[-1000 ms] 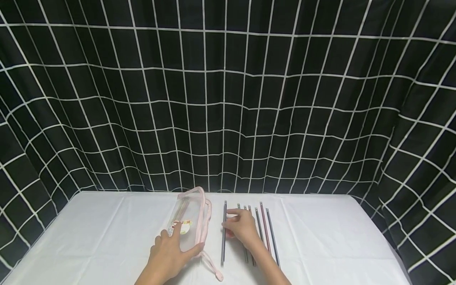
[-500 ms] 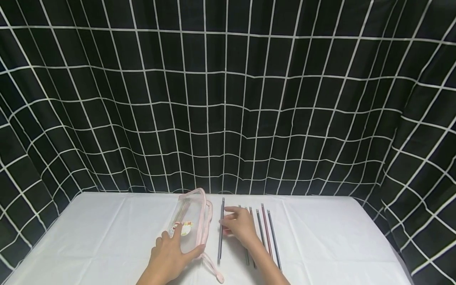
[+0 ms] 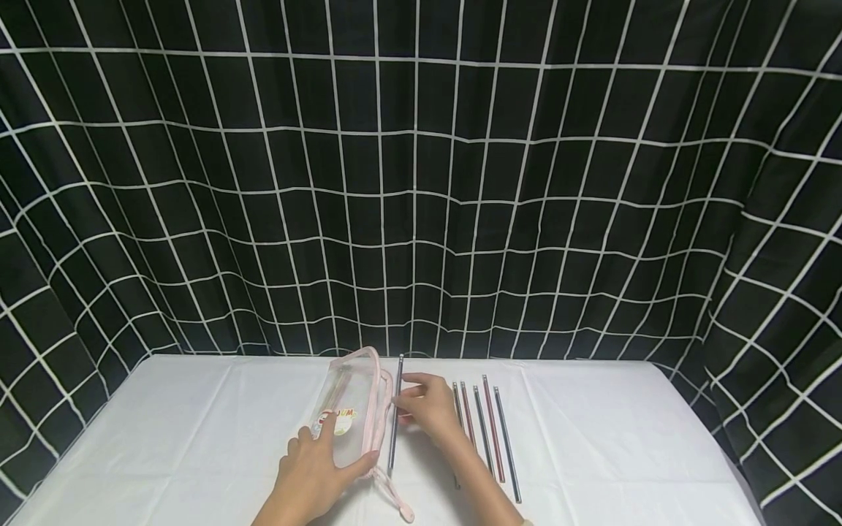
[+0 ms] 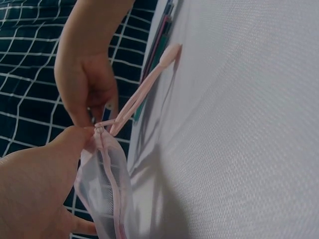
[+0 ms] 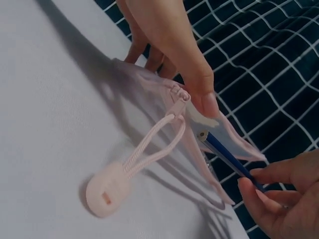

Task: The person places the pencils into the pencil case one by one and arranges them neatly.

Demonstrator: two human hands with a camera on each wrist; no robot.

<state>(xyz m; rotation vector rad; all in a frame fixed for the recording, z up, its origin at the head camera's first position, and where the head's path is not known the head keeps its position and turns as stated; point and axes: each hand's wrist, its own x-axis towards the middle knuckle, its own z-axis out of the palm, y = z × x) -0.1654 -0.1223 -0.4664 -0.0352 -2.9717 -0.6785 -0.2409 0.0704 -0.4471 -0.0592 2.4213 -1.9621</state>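
A see-through pouch with pink edging and a bright label lies tilted on the white table. My left hand grips its near end, thumb at the pink zipper edge and fingers spread over the label side. Between thumb and fingertips my right hand pinches a dark blue pencil, close along the pouch's right edge. In the right wrist view the pencil's near end overlaps the parted mouth of the pouch. Thin long shapes show faintly through the pouch wall. The pink zipper pull hangs by a cord loop from the near end.
Several dark and red pencils lie side by side on the white tabletop, right of and partly behind the right forearm. A black curtain with white grid lines stands behind the table and at both sides.
My right hand has carried the pencil left and slightly away from me, up to the pouch's edge. The left hand and pouch have stayed nearly still.
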